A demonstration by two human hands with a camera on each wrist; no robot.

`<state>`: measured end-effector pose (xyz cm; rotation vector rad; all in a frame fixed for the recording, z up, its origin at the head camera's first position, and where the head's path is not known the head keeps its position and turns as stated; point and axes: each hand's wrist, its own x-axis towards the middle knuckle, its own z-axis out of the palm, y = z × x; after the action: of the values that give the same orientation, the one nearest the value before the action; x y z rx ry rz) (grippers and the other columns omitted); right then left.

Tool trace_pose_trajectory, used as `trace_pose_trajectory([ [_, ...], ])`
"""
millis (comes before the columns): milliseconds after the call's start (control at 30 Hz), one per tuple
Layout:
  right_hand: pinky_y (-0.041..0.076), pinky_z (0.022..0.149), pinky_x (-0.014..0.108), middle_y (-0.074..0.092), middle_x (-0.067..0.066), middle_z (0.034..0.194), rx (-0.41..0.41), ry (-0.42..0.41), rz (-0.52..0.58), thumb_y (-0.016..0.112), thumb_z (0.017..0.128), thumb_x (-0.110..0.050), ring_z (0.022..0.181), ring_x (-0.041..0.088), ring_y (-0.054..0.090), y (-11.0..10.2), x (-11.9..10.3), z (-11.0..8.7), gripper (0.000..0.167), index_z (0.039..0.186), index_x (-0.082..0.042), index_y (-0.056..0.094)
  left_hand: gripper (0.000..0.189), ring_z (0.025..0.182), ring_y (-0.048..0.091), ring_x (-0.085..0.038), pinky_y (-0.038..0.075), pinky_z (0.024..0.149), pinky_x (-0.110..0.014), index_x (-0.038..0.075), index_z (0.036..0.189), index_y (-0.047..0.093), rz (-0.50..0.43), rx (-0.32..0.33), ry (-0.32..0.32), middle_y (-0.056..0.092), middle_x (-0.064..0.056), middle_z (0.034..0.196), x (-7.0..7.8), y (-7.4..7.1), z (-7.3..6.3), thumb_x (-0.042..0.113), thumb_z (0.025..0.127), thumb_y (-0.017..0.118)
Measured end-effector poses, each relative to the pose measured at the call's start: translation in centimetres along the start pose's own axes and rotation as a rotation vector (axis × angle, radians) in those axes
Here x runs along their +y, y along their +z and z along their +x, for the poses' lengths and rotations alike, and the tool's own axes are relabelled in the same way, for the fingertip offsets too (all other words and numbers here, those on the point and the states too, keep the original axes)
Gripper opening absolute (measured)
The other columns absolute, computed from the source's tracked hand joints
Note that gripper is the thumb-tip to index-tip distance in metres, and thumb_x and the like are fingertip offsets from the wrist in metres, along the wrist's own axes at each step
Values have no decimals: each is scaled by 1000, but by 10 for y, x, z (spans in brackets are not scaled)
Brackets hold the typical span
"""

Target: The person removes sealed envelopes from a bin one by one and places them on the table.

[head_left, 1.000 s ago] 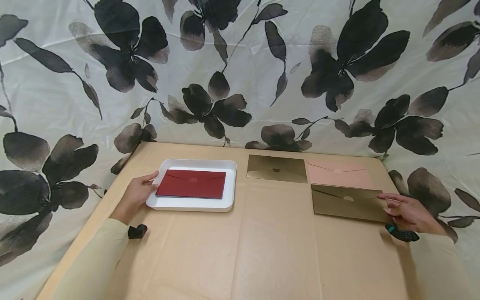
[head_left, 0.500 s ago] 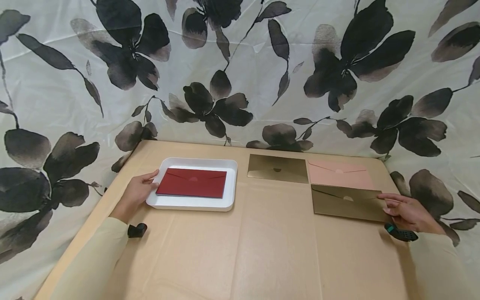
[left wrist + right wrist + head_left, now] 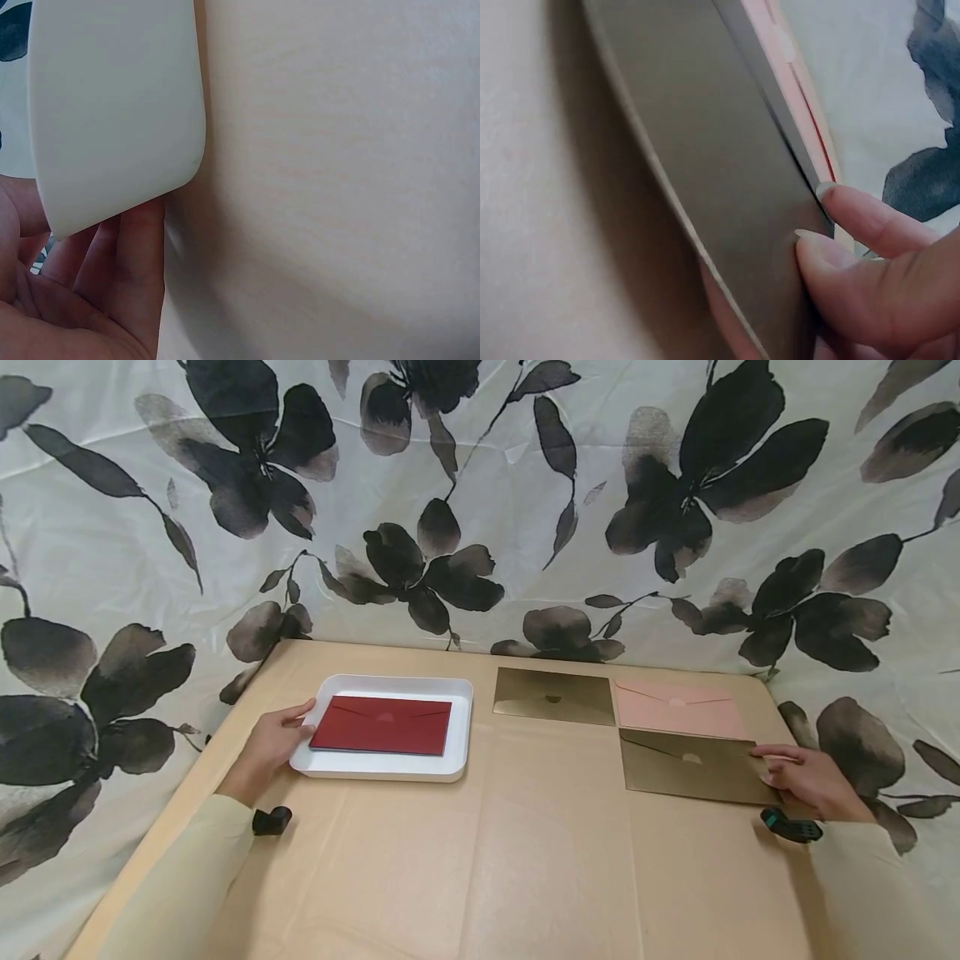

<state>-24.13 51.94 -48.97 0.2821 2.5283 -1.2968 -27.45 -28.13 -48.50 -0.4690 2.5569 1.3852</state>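
Observation:
My left hand (image 3: 268, 745) holds the left end of a white tray (image 3: 375, 767). In the left wrist view the fingers (image 3: 139, 247) are curled under the tray's outer wall (image 3: 120, 97); the thumb tip is hidden. A red envelope (image 3: 382, 725) lies in the tray, with a dark edge showing along its lower side. On the right, my right hand (image 3: 813, 781) pinches the right end of a gold envelope (image 3: 690, 768). The right wrist view shows the thumb (image 3: 832, 270) against its face and a finger at its top edge. It appears tilted off the table.
A pink envelope (image 3: 675, 710) lies just behind the held gold one. To its left is a second gold envelope (image 3: 551, 689) near the table's back edge. Behind the wooden table (image 3: 480, 860) hangs a floral cloth (image 3: 525, 510).
My right hand has shifted slightly left, and the gold envelope in it moved slightly with it. The left hand and the tray stay essentially in place.

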Motion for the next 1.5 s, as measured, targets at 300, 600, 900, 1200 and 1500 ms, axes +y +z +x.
trace_pose_trajectory([
  [300,48,54,31,65,-4,81,130,-85,-174,59,92,-2,67,12,54,8,-5,2,46,135,14,58,62,160,23,-45,29,127,-59,20,163,29,-14,5,-20,26,-24,170,3,0,-1,12,107,54],
  [600,45,54,29,69,2,86,149,-94,-242,63,89,-1,68,10,54,9,-7,1,44,129,14,62,62,160,22,-45,30,127,-59,19,163,28,-15,-3,-4,24,-24,171,4,1,-1,12,107,53],
  [900,42,52,30,68,15,93,179,-48,-293,62,87,-5,67,14,52,9,-8,5,44,128,12,63,61,158,27,-44,34,125,-58,19,163,28,-9,-5,-14,29,-25,169,2,3,0,11,107,51],
  [1200,37,57,32,66,25,94,182,-85,-458,60,82,-4,77,27,55,13,-18,12,41,119,11,69,60,157,30,-44,35,123,-58,18,163,29,-1,5,-23,29,-25,169,-1,1,1,11,107,49],
  [1500,39,55,36,66,23,93,107,-26,-619,59,86,-8,70,28,54,17,-33,6,43,125,8,67,60,157,29,-45,35,123,-58,18,163,30,-10,3,-11,28,-26,169,-1,0,-1,9,107,50],
])
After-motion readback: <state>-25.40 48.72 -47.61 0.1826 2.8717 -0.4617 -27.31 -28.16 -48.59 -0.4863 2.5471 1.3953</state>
